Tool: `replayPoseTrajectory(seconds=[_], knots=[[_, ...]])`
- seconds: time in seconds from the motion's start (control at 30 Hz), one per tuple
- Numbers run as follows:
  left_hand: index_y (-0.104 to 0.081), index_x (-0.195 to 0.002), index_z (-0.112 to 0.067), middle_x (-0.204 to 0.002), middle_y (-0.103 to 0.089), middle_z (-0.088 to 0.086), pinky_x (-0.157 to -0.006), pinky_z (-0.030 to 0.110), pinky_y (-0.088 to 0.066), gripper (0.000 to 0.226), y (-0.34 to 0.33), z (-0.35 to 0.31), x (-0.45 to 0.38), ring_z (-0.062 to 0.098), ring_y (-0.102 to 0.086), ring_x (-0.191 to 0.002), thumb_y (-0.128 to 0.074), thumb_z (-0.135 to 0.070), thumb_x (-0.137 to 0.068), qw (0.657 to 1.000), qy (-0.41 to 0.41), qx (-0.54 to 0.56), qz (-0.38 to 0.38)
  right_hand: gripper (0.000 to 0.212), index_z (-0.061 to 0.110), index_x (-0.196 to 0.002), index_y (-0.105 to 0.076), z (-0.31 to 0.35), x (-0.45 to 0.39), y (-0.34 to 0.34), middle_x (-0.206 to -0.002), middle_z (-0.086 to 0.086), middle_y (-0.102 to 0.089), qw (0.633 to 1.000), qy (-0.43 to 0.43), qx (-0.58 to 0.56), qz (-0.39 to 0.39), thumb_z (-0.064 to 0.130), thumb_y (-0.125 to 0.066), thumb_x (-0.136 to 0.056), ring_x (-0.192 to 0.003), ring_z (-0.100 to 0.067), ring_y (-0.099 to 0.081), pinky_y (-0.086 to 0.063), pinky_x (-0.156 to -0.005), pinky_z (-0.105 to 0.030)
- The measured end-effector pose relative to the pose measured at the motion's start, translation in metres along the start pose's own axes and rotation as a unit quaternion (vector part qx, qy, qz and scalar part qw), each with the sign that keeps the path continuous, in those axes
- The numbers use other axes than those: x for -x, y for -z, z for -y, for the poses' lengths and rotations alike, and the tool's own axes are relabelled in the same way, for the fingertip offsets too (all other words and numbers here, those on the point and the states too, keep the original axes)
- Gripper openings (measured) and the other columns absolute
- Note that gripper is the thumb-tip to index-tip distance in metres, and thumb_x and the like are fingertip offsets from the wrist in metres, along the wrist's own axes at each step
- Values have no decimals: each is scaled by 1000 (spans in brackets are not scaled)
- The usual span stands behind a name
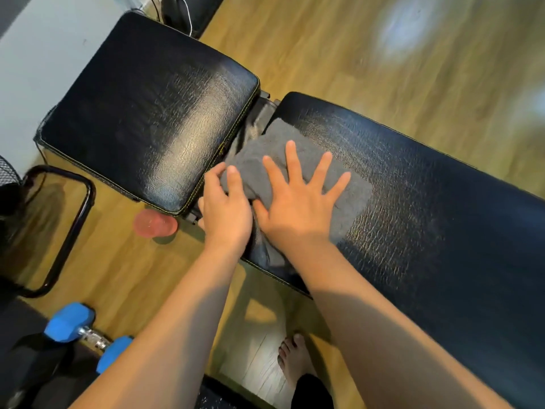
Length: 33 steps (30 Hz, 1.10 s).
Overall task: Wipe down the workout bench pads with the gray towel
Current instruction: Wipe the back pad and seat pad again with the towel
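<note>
The gray towel (348, 199) lies bunched on the left end of the long black bench pad (442, 208), partly over the gap beside the shorter black seat pad (147, 113). My right hand (298, 202) presses flat on the towel with its fingers spread. My left hand (227, 208) grips the towel's left edge at the gap, with its fingers curled over the cloth. Both pads show cracked, shiny vinyl.
A blue dumbbell (85, 338) lies on the wooden floor at lower left. A black tubular frame (73, 219) stands left of the seat pad. A pink round object (153, 224) sits on the floor under the seat's edge. My bare foot (295, 358) is below the bench.
</note>
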State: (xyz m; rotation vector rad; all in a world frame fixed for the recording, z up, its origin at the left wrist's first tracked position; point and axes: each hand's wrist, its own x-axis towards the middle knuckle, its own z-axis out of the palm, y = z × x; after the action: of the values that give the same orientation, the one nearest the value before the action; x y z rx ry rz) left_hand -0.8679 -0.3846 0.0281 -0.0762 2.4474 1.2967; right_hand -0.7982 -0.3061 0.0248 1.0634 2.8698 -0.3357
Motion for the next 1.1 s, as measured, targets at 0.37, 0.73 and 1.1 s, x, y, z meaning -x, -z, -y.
replayPoseTrajectory(seconds=[0.37,0.73,1.1], knots=[[-28,-155,-21,-165,-22,-2,-124,46,7,65,-24,-2,46,12,-8,-154,-31,-50,-98,978,-122,-148,76,72,40,-153,-22,-61,-48,18,-168,4,-3,998,-64,-10,-13,60,-51,-90,-148,-50,4,0,-109,-77],[-47,-147,-24,-165,-21,-9,-109,10,-1,42,-107,-59,129,7,6,-154,-45,-30,-105,892,-295,-79,333,57,45,-156,-2,-153,12,28,-165,9,19,992,-128,-9,20,48,-26,-104,-149,-44,17,7,-113,-73],[-44,-148,-29,-166,-18,-7,-118,28,-7,44,-178,-54,234,14,7,-154,-45,-22,-104,866,-320,-109,368,57,42,-156,-3,-261,86,38,-166,7,17,986,-166,-25,9,49,-24,-104,-149,-45,14,7,-112,-73]])
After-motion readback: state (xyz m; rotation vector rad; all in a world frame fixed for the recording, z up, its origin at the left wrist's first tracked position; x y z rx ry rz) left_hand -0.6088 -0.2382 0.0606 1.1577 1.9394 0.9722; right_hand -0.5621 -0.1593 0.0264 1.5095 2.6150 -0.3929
